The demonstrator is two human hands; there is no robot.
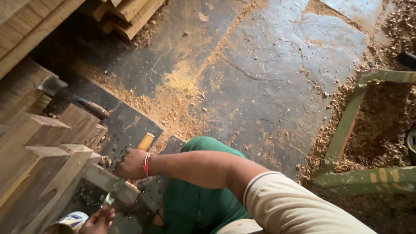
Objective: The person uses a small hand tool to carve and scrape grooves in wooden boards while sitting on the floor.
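Head view: right hand [130, 164] clenching around yellow-handled mallet [146, 141], handle pointing toward 1 o'clock. Chisel [110, 196] lying directly below at 7 o'clock, long axis running 1–7 o'clock, blade meeting pale wood block [108, 183]. Left hand [100, 219] gripping chisel low, nearer to it. Surface: dark stone floor [268, 82] carrying sawdust; stacked timber [39, 156] at 9 o'clock, green metal frame [346, 125] at 3 o'clock.

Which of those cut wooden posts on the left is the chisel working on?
The lowest, palest post, under the right hand. The chisel meets it there; the other posts lie above, untouched.
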